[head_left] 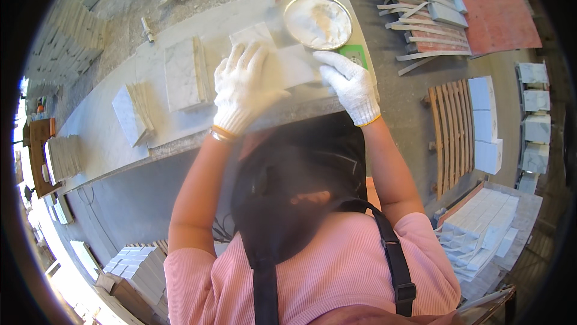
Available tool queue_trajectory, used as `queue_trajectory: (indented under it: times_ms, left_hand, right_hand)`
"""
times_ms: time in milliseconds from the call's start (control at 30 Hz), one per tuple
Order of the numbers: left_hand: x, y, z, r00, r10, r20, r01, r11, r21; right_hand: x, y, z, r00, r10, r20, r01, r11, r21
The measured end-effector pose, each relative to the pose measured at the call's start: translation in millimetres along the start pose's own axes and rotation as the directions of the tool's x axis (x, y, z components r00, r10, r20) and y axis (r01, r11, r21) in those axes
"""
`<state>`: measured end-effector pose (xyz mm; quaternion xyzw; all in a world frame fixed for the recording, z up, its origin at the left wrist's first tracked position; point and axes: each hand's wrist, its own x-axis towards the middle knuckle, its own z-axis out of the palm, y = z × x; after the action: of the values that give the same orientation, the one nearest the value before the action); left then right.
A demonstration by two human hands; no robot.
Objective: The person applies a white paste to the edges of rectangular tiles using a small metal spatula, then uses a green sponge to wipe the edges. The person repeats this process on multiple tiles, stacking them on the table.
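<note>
Both hands wear white knit gloves. My left hand [241, 87] lies over the worktable with its fingers stretched and a little apart, at a pale marble tile [255, 33]; how firmly it presses cannot be made out. Another thin white tile [296, 65] lies between my two hands. My right hand [351, 87] points left, fingers extended, just below a round metal pan [287, 35] of white powder [315, 21]. Beside that hand is a flat green piece [354, 54], partly under the pan. I see nothing held in either hand.
Two stacks of marble tiles, an upright one [181, 75] and a tilted one [131, 114], stand left on the worktable [102, 153]. A small metal tool [147, 30] lies behind them. Right, on the floor, are a wooden pallet [451, 135], strips [415, 9] and tile stacks [487, 211].
</note>
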<state>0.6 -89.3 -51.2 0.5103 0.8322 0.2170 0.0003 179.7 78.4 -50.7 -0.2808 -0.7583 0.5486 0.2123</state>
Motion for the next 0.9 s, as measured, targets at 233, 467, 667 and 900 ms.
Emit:
queue_trajectory:
  times_ms: [233, 467, 667, 900]
  left_hand:
    - [0, -3, 6, 0.998, 0.024, -0.066, -0.025, 0.999, -0.02]
    - [-1, 4, 5, 0.998, 0.054, -0.035, -0.052, 0.997, 0.05]
    - [11, 15, -33, 0.99, 0.015, 0.141, -0.005, 0.998, -0.07]
    - [-34, 21, -70, 0.914, -0.094, 0.395, 0.382, -0.127, -0.915]
  right_hand:
    - [-39, -3, 25, 0.978, -0.204, 0.046, 0.209, 0.949, -0.236]
    - [-58, -16, -3, 0.975, 0.223, -0.002, -0.219, 0.955, 0.2]
    - [-73, -17, -36, 0.946, 0.283, -0.16, -0.237, 0.938, 0.253]
    - [-74, -18, -39, 0.936, 0.272, -0.223, -0.181, 0.916, 0.358]
